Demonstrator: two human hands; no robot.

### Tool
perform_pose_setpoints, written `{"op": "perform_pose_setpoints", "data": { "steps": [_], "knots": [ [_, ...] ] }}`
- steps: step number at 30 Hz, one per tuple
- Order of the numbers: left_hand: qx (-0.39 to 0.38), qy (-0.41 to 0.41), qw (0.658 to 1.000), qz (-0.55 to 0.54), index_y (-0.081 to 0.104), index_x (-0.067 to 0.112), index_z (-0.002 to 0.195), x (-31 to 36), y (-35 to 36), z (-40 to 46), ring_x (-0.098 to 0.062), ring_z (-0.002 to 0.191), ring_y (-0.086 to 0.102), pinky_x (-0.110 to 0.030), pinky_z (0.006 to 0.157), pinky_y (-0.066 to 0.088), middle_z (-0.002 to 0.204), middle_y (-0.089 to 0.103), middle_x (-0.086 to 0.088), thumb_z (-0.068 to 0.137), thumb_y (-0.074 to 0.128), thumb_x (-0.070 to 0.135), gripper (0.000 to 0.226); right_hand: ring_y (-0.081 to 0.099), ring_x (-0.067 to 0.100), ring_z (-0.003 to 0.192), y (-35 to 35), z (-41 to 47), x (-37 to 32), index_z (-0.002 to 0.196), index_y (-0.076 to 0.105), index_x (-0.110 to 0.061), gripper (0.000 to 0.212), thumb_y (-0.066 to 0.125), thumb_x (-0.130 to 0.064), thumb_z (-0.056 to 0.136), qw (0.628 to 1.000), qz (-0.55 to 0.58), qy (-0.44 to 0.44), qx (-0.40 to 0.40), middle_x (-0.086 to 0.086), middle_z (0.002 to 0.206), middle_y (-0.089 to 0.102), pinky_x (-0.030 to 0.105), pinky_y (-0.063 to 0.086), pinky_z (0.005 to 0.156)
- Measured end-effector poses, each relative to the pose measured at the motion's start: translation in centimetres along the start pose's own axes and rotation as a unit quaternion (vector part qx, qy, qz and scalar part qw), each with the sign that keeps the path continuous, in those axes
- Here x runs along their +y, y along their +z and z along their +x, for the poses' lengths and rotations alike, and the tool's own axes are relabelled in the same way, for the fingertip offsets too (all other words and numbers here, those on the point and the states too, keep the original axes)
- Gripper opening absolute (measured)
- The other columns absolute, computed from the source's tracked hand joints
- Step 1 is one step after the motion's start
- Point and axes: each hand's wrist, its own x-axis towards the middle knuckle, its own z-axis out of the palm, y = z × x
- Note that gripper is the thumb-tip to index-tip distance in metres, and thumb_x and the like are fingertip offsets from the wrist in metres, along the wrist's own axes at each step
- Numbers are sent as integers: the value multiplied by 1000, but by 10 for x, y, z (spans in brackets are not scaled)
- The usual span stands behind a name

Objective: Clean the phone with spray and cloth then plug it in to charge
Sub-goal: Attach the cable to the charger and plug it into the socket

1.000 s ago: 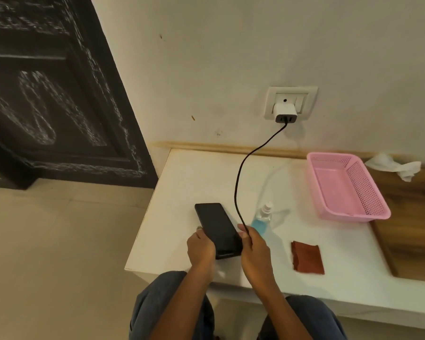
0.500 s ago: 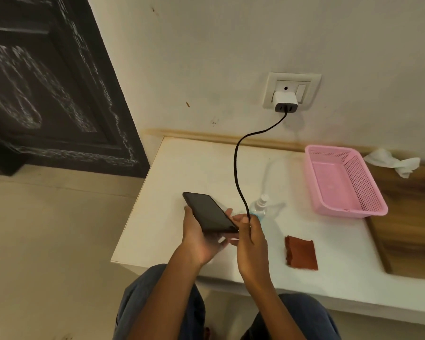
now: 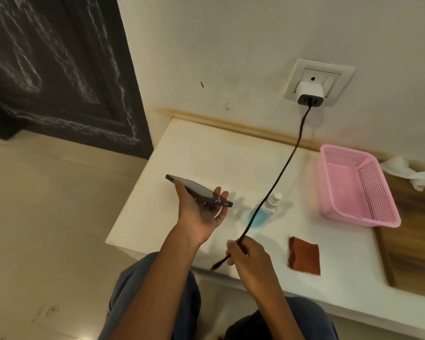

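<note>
Two hands are busy at the lower middle of the frame, each with its own half of the last step. The left hand (image 3: pixel 199 212) cradles the phone (image 3: pixel 198 190) palm-up above the white tabletop (image 3: pixel 206 153), thumb on the near long edge and fingers curled up round the far one, with the charging port facing lower right. The right hand (image 3: pixel 249 256) pinches the black charging cable (image 3: pixel 284 168) some way back from its connector (image 3: pixel 217 265), which juts toward the lower left, well apart from the port.

That gap looks like the main risk. With the pinch so far from the tip, the connector may wobble and scrape the phone's edge or miss the port; a grip nearer the tip would steady it. The cable runs nearly straight up to the white charger (image 3: pixel 309 92) in the wall socket (image 3: pixel 319 81) at upper right, so a further tug could loosen the charger. It also passes right across the spray bottle (image 3: pixel 264 212), which could be swept over by a sideways swing. The phone sits loosely in the left hand and could slip under a hard push.

Right of the right hand lies the folded rust-brown cloth (image 3: pixel 304 258); farther right sits a pink basket (image 3: pixel 383 217), with crumpled tissue (image 3: pixel 407 171) beyond.
</note>
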Motion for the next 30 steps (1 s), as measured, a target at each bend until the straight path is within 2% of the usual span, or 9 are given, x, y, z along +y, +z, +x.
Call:
{"op": "perform_pose_setpoints", "data": {
  "steps": [3,5,10,15,18,24,26,28,30],
  "knots": [
    [-5,0,1000,-8,44,12,136,2,1,-3,-24,91,66,-35,73,50,105,64,-11,84,30,76,83,61,9,67,-2,-3,-2,91,51,-21,18,52,-39,91,998,-21,-16,-57,-1,83,65,18,48,60],
    [-2,2,1000,-7,45,12,135,4,1,-4,-23,89,67,-34,73,50,103,65,-10,84,30,76,83,64,12,57,-4,-5,-8,88,52,-18,15,61,-30,88,997,42,-45,-56,1,77,66,19,49,51],
    [6,0,1000,-24,50,11,129,7,3,-5,-23,85,70,-34,73,51,101,68,-9,82,34,77,83,70,22,62,-16,-11,-28,80,61,-7,12,72,-7,77,965,202,-164,22,8,69,72,24,56,56],
    [16,-6,1000,-25,54,8,115,5,5,-6,-19,75,71,-32,69,49,96,69,-7,79,35,80,83,71,13,66,-16,-17,-38,78,68,-18,19,78,-5,69,941,221,-225,122,-2,71,73,13,53,60],
    [19,-15,1000,-8,52,8,118,4,6,-8,-19,73,71,-33,70,48,98,69,-7,79,35,80,83,70,8,72,-13,-17,-40,81,69,-28,20,76,-12,71,929,201,-251,183,-6,76,73,9,51,64],
    [22,-32,999,5,45,6,134,1,9,-13,-23,80,69,-33,74,50,107,67,-10,80,38,78,90,68,17,91,-6,-14,-40,91,63,-36,14,63,-25,83,907,198,-290,232,-6,93,71,33,56,79],
    [20,-37,999,11,46,5,134,1,11,-15,-23,79,68,-31,70,50,111,66,-11,80,38,78,92,68,11,91,-5,-12,-40,94,66,-31,15,64,-23,82,906,174,-298,245,-10,92,70,27,55,80],
    [16,-41,999,21,49,5,130,0,12,-16,-22,74,68,-27,61,51,112,66,-12,79,39,78,90,66,2,89,-5,-9,-40,96,68,-23,17,68,-17,80,904,136,-310,262,-16,90,69,12,51,78],
    [16,-46,998,28,49,3,130,-1,13,-17,-22,67,68,-25,54,55,112,65,-12,79,43,77,90,66,-2,88,-3,-5,-39,95,69,-21,20,71,-11,79,901,119,-313,274,-12,90,70,6,48,77]
  ]
}}
